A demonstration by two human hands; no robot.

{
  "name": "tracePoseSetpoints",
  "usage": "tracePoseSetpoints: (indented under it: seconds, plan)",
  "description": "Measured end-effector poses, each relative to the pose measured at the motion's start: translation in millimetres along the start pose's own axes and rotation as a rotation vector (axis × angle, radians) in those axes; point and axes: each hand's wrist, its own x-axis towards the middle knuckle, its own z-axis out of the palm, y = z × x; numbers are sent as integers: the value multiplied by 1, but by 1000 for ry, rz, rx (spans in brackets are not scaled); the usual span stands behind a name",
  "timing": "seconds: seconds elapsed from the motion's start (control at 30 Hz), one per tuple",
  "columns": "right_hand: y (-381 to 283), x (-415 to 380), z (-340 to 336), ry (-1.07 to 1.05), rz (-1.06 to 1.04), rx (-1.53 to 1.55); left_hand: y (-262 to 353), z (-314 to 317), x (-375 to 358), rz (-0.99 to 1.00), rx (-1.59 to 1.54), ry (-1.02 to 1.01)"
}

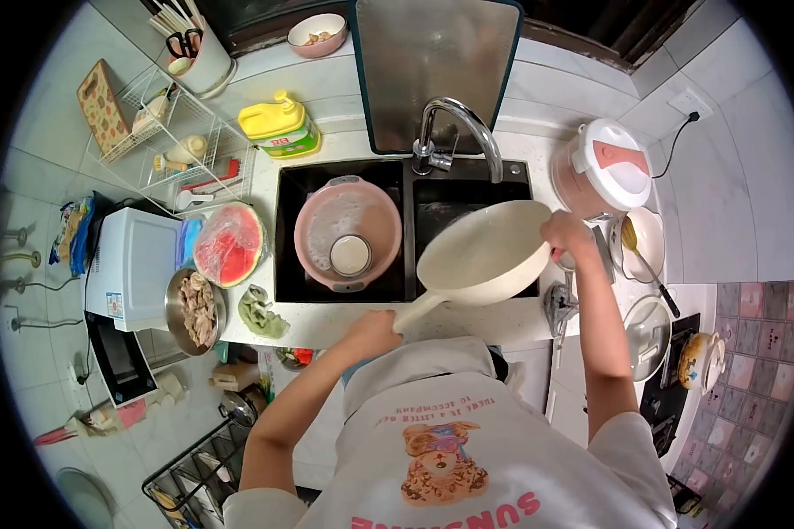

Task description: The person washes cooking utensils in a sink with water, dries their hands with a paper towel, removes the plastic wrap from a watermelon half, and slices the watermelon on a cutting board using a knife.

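Observation:
A cream-coloured wok (481,251) is tilted over the right basin of the black double sink (408,238). My left hand (373,335) is closed round its handle. At the wok's right rim, my right hand (568,236) grips the edge, with something pink showing at the fingers. The chrome faucet (463,115) arches just above the wok. In the left basin sits a pink tub (375,216) with foamy water and a small round bowl (350,254) in it. The wok hides part of the right basin.
Yellow detergent bottle (278,125) behind the sink. Wrapped watermelon (229,245), bowl of meat (196,313) and green cloth (262,313) lie left. Rice cooker (602,167), pan with spatula (640,242) and glass lid (646,339) are right. A dark-edged board (437,70) stands behind the faucet.

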Motion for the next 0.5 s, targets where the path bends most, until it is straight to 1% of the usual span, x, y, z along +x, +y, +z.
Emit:
tracePoseSetpoints:
  seconds: [0.07,0.17,0.23,0.27,0.37,0.4,0.47,0.5]
  plan:
    - [-18,3,-23,-25,24,-113,-3,4,3,155,-119,17]
    - [-51,-2,-52,-86,91,-296,38,-41,-9,4,-373,-318]
    - [-67,-6,-66,-162,114,-422,43,-43,-8,8,-444,-414]
    - [-64,0,-67,-200,71,-486,44,-42,-8,11,-478,-463]
    - [-62,-8,-66,-167,166,-443,36,-28,-1,24,-542,-548]
    - [-51,-5,-60,-145,186,-392,36,-27,-2,25,-517,-511]
    - [-7,18,-45,-200,-13,-433,37,-25,-3,27,-465,-433]
    - [10,24,-34,-208,-103,-414,27,-12,2,92,-336,-278]
